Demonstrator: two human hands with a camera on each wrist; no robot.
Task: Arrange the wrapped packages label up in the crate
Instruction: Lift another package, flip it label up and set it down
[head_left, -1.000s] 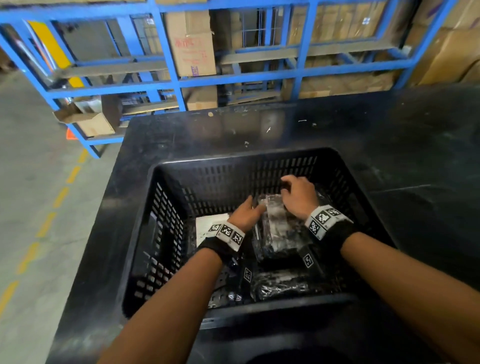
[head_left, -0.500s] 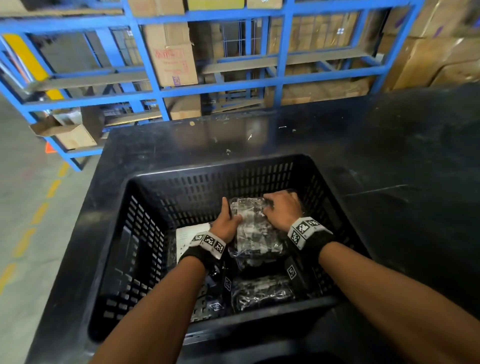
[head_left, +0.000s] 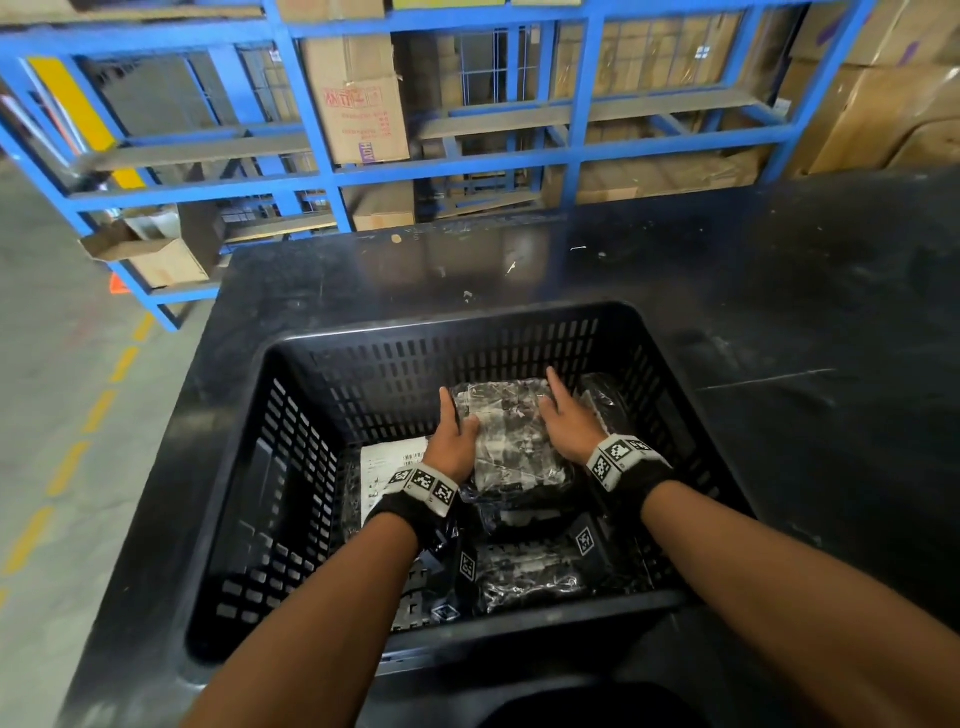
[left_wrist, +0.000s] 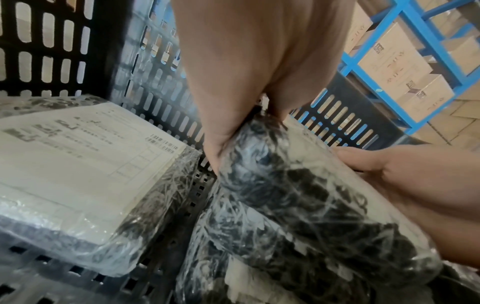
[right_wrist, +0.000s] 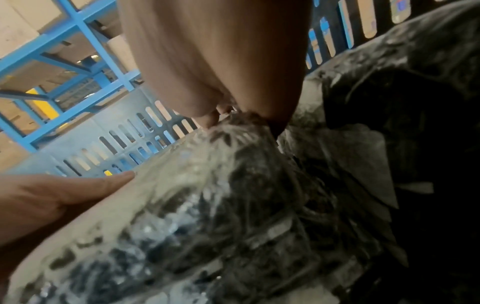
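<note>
Now left hand (head_left: 456, 434) and right hand (head_left: 566, 422) straight-fingered, pressing wrapped package (head_left: 506, 434) sides, right previously curled atop

Both forearms reach forward; left hand (head_left: 457, 441) and right hand (head_left: 569, 421) face inward, fingers straight.
</note>
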